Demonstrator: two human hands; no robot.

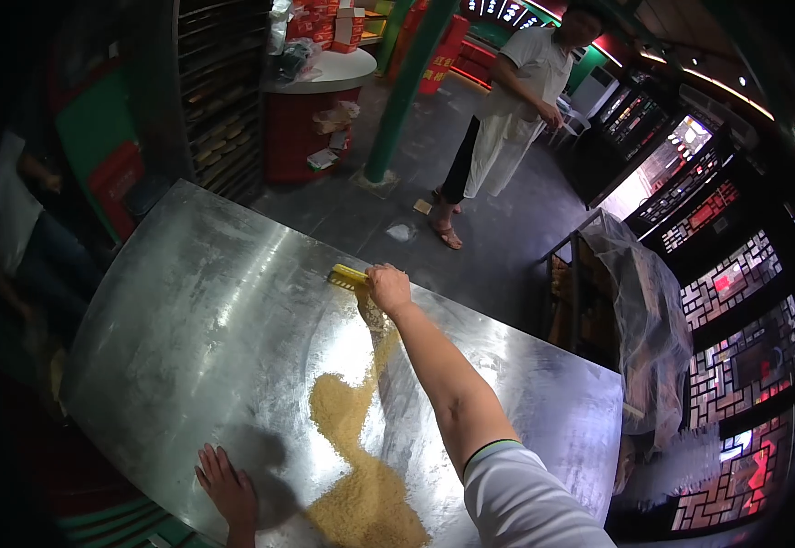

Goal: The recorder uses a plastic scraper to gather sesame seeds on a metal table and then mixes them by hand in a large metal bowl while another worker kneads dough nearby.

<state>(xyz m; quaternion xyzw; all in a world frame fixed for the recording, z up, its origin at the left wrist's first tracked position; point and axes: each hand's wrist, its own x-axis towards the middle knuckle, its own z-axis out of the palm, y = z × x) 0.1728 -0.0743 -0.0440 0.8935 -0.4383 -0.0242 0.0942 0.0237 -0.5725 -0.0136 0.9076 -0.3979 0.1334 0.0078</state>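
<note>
My right hand (389,288) reaches to the far side of the metal worktable (185,301) and grips a yellow hand tool (348,275), which looks like a brush or scraper. The tool is at the tabletop close to the far edge. A pile of yellowish crumbs or grains (370,500) lies at the near side, joined to a smaller heap (338,404), with a thin trail running up towards my right hand. My left hand (227,485) is by the near edge, left of the pile, fingers spread and holding nothing; whether its palm presses on the metal cannot be told.
A person in a white apron (507,144) stands beyond the table, another person (10,205) at the left. A tray rack (223,103), a round-topped counter (336,68) and a green post (404,103) stand behind. A plastic-covered rack (644,308) flanks the right side.
</note>
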